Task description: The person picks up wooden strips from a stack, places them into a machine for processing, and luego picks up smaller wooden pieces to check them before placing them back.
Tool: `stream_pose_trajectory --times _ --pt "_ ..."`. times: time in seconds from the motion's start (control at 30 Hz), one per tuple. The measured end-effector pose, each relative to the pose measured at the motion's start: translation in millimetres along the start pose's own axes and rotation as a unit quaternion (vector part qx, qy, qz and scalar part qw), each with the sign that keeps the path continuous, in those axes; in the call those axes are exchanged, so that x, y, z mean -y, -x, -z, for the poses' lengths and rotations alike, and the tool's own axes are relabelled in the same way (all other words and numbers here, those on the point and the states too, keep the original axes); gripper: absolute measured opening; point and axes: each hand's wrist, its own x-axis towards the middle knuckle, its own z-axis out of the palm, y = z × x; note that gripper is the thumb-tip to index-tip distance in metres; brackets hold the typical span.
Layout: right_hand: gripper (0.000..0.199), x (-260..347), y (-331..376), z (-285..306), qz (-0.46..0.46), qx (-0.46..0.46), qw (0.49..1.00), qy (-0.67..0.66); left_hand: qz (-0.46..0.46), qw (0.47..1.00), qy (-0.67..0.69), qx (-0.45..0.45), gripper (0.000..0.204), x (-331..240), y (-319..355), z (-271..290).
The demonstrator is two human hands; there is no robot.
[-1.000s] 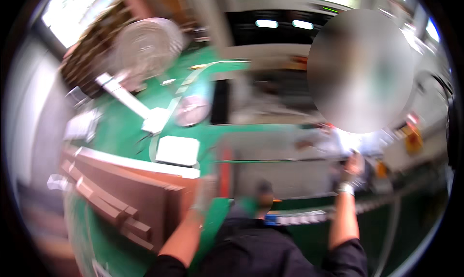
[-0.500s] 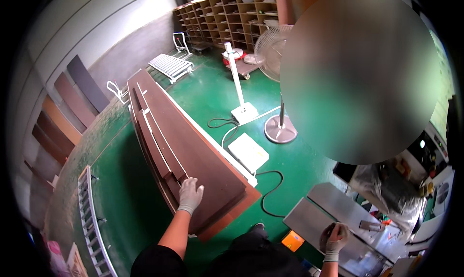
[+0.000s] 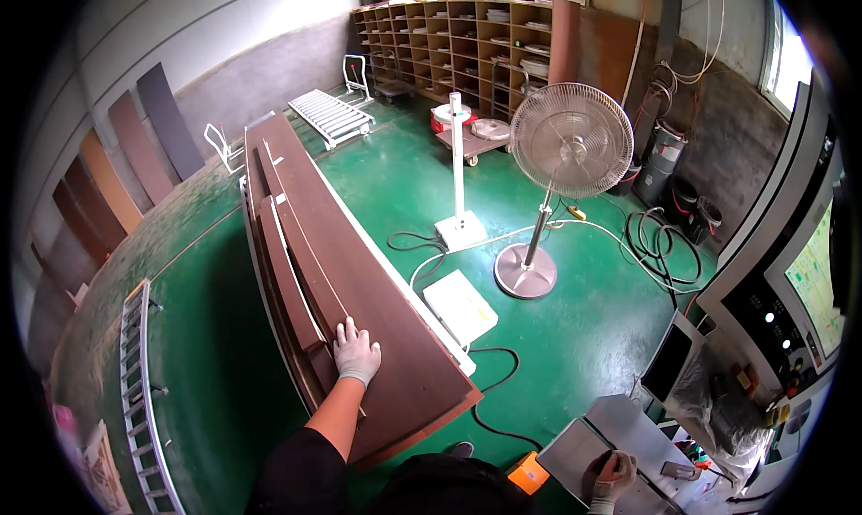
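Long brown boards (image 3: pixel 404 398) lie stacked on my left, and narrow brown strips (image 3: pixel 289 277) rest along their left side. My left hand (image 3: pixel 357 355), in a pale glove, is open and lies on the boards beside the near ends of the strips, fingers stretched forward. My right hand (image 3: pixel 613 479), also gloved, is above the grey metal surface (image 3: pixel 570 452) at the lower right. Its fingers are curled together, and what they hold, if anything, cannot be made out.
A standing fan (image 3: pixel 572 142), a white post (image 3: pixel 458 165) and a white flat box (image 3: pixel 461 305) stand on the green floor, with cables between them. An orange box (image 3: pixel 528 473) is near my foot. A roller conveyor (image 3: pixel 144 398) is left; a machine panel (image 3: pixel 781 308) is right.
My left hand has gone from curled fingers at the strip ends to lying stretched out on the boards. The view has shifted, and the blurred round patch at the upper right is gone.
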Motion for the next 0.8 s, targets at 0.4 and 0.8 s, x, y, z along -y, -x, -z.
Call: stream_pose_trajectory --times 0.4,0.8 --pt "0.009 -18.8 4.2 -3.1 0.009 0.006 1.0 0.017 -0.258 0.955 -0.14 0.044 0.055 -66.2 -8.6 -12.6" --pt "0.014 1.4 10.1 -17.0 -0.033 -0.033 0.998 0.041 -0.553 0.8 0.04 0.229 0.065 -89.5 103.0 49.4"
